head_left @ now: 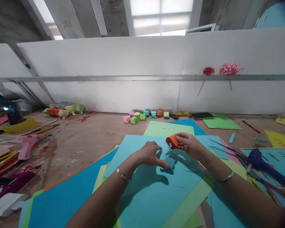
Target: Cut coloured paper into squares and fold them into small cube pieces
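Note:
My right hand [186, 143] pinches a curled orange paper piece [172, 140] between thumb and fingers, above the light blue sheet [142, 186]. To its left, my left hand [152, 155] is spread, with thumb and fingers apart and nothing held between them. Its thumb tip is beside a small light blue folded paper piece [169, 162] on the sheet. Whether the thumb touches that piece, I cannot tell. Thin dark scraps or marks lie on the sheet near my right wrist.
Small coloured paper blocks [143, 116] and a black phone [202, 116] stand along the white wall. A pink glue gun [26, 147] and pens are at left. Blue-handled scissors [256, 160] lie beside my right forearm. Coloured sheets [73, 190] spread beneath both arms.

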The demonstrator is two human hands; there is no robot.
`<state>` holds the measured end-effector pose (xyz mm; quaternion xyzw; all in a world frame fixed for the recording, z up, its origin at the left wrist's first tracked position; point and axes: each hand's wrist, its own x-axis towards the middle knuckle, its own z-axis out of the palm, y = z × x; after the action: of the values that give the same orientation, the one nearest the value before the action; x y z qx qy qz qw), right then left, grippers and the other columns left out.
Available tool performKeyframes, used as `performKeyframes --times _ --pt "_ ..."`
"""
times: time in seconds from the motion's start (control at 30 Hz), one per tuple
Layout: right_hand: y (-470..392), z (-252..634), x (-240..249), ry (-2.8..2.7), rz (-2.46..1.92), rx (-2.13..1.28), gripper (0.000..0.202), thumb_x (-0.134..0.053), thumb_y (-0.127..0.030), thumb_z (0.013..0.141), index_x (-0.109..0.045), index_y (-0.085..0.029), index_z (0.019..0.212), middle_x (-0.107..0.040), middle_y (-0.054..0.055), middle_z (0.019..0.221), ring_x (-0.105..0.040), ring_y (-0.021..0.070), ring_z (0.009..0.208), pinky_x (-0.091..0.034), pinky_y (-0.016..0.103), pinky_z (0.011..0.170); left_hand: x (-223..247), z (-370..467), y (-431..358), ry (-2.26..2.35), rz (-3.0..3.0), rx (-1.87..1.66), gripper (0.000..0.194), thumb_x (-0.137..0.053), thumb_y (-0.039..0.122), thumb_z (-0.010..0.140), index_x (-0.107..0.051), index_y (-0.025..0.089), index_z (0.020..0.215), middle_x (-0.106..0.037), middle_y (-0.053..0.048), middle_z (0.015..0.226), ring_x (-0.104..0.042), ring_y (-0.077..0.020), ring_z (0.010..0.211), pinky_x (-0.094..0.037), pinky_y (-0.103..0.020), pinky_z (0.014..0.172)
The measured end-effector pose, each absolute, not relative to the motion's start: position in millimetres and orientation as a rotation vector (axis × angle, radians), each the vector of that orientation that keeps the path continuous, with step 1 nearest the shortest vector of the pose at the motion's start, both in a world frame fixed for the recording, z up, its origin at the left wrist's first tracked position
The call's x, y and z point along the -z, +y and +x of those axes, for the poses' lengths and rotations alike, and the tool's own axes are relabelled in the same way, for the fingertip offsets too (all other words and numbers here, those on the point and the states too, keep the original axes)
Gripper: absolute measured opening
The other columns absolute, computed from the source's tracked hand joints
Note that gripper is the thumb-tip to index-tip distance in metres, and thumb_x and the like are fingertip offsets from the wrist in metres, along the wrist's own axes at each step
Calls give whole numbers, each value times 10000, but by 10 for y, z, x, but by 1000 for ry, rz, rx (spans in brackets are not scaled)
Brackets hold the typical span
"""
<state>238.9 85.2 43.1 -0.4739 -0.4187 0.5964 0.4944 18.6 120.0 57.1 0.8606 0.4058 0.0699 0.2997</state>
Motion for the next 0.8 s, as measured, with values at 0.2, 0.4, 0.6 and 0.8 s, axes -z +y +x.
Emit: performKeyframes --times 0.2,0.4,0.6,0.8 --pt "841 2405 -478 -1049 -1109 -1412 379 -836 -411 654 -675 -183 910 -680 57 923 -657 188 806 -561 317 723 -426 345 1095 1063 2326 -167 553 -763 627 606 -753 254 1015 -597 -114 1150 -500 -348 1138 -427 -398 924" --pt "813 2369 -568 -1111 -1068 -1351 404 -837 -428 634 -663 -185 906 -672 53 929 -648 192 838 -553 339 754 -307 454 1039 1117 2199 -359 698 -878 554 407 -751 224 1009 -590 -119 1117 -504 -366 1109 -441 -421 928" --pt "780 2405 -634 -1233 -1068 -1237 424 -809 -459 651 -653 -180 929 -674 61 922 -644 202 824 -542 372 744 -276 515 1052 1130 2043 -571 425 -869 312 472 -717 185 848 -640 -92 1021 -558 -340 1033 -457 -420 892" --pt "773 2505 -722 -1401 -1132 -1026 356 -812 -390 665 -665 -179 912 -693 68 925 -649 215 864 -535 368 771 -386 441 1128 1042 1920 -670 281 -688 172 675 -635 167 951 -691 -48 937 -644 -213 902 -491 -291 762"
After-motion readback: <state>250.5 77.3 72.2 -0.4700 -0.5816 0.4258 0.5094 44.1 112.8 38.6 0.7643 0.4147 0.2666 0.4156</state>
